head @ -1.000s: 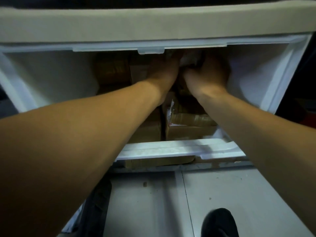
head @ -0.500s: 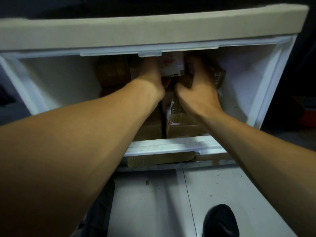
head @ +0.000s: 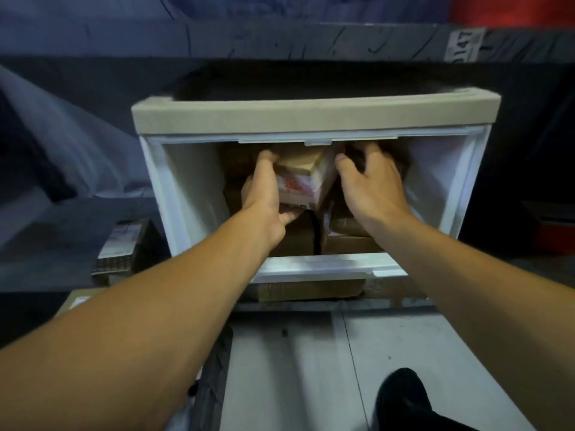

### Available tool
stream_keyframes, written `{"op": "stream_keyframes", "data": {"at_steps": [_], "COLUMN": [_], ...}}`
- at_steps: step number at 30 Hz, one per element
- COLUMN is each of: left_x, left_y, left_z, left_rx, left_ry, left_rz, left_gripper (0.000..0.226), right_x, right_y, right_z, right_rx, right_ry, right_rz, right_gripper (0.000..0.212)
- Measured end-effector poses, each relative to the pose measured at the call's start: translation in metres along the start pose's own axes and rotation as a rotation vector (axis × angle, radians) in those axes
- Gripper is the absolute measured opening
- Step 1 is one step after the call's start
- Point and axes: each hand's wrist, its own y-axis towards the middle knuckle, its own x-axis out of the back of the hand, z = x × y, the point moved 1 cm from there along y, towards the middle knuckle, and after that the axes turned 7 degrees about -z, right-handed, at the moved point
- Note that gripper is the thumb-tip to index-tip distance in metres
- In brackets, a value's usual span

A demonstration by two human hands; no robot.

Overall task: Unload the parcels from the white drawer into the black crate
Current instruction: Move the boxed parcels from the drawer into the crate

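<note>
Nearest: a black shoe (head: pixel 404 399) on the pale, smooth floor (head: pixel 298 362), w/ a thin seam line running across it and a few dark specks. Both bare forearms reach fwd from the bottom corners.

White drawer (head: pixel 317 267) is pulled out from a boxy plastic unit; its front lip is smooth, glossy white, and the unit's top band is matte beige. A flat strip of brown cardboard (head: pixel 311 290) lies under the drawer front.

Inside, packed brown cardboard parcels (head: pixel 351 241), rectangular, taped, some w/ white labels. The lifted parcel (head: pixel 300 181) sits above them in the middle of the drawer: a small box, brown card top, white wrap w/ red print on the near face, tilted.

Left hand (head: pixel 264 194) grasps that parcel's left side, fingers curled over the top edge, thumb under the bottom. Right hand (head: pixel 370 185) is just right of it, fingers spread and bent toward the dark back of the drawer; whether it touches the box or grips anything, can't tell.

Left of the drawer, a dark box w/ a white label (head: pixel 119 244) lies on a grey surface. Behind: dark scuffed wall, a red patch at top right. Black crate not identifiable.
</note>
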Motion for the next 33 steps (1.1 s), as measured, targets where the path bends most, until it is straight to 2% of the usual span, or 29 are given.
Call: {"op": "stream_keyframes", "data": {"at_steps": [3,7,10,15,20,28,31,33], "left_x": [0.024,0.057,0.079,0.111,0.135,0.142,0.133,0.128], "left_y": [-0.029,-0.057,-0.074,-0.085,-0.083,-0.089,-0.099,-0.101], "left_z": [-0.015,-0.039,-0.058,-0.075,-0.077,-0.084,-0.073,-0.066], "left_rx": [0.023,0.041,0.026,-0.016,-0.066,0.003,0.046,0.067], "left_ry": [0.066,0.195,0.292,0.412,0.324,0.219,0.158,0.143], "left_rz": [0.031,0.068,0.085,0.106,0.038,0.04,0.091,0.103], "left_gripper": [0.034,0.03,0.024,0.022,0.036,0.055,0.054,0.059], "right_x": [0.005,0.011,0.011,0.001,-0.007,-0.014,-0.016,-0.013], "right_y": [-0.018,-0.045,-0.063,-0.086,-0.101,-0.113,-0.119,-0.123], "right_z": [0.02,0.044,0.056,0.056,0.055,0.072,0.075,0.074], "right_rx": [-0.078,-0.209,-0.377,-0.567,-0.581,-0.6,-0.556,-0.55], "right_ry": [0.047,0.212,0.362,0.572,0.574,0.709,0.681,0.649], "right_rz": [0.038,0.116,0.235,0.447,0.578,0.517,0.557,0.604], "right_gripper": [0.051,0.051,0.045,0.047,0.044,0.029,0.021,0.025]}}
